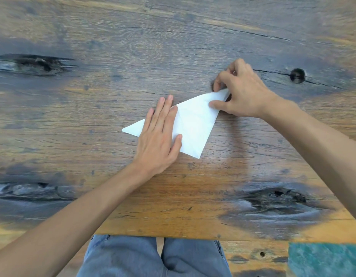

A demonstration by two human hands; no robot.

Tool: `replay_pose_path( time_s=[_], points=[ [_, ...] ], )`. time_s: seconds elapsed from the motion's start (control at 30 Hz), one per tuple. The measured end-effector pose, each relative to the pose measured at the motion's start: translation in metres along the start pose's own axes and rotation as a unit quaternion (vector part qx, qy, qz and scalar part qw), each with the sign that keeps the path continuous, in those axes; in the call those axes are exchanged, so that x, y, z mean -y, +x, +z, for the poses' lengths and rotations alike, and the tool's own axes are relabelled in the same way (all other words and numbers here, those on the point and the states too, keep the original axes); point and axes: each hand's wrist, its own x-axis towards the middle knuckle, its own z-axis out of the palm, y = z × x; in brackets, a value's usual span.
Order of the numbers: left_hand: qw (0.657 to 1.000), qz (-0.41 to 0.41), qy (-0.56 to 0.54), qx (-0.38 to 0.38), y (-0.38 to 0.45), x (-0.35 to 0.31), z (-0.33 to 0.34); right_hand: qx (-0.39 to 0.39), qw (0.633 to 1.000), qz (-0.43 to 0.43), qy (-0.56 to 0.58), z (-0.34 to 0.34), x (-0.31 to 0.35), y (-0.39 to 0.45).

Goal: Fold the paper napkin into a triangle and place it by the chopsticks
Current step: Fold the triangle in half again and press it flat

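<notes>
A white paper napkin lies on the wooden table, folded into a triangle with corners at the left, the bottom and the upper right. My left hand presses flat on its left half, fingers spread and pointing away from me. At the upper-right corner, my right hand pinches the napkin's tip between thumb and fingers. No chopsticks are in view.
The table has dark knots at the far left, a round hole to the right of my right hand, and rough patches near the front edge. My legs in grey jeans sit below the table edge. A teal patch shows bottom right.
</notes>
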Motion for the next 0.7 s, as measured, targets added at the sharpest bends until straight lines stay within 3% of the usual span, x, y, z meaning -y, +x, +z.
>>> replay_pose_path(
  time_s=[0.23, 0.5, 0.6, 0.7],
  points=[
    [0.999, 0.022, 0.016, 0.016, -0.014, 0.018, -0.007, 0.041, 0.999, 0.020, 0.013, -0.008, 0.008, 0.000],
    [0.999, 0.016, 0.033, 0.015, -0.011, 0.011, -0.008, 0.009, 0.990, 0.081, 0.119, -0.005, 0.004, -0.007],
    [1.000, 0.005, 0.027, 0.010, -0.007, 0.006, -0.009, -0.027, 0.958, 0.123, 0.258, -0.001, 0.006, -0.015],
    [1.000, 0.002, 0.027, 0.012, -0.001, 0.002, -0.009, -0.066, 0.901, 0.150, 0.403, 0.003, 0.014, -0.025]
  ],
)
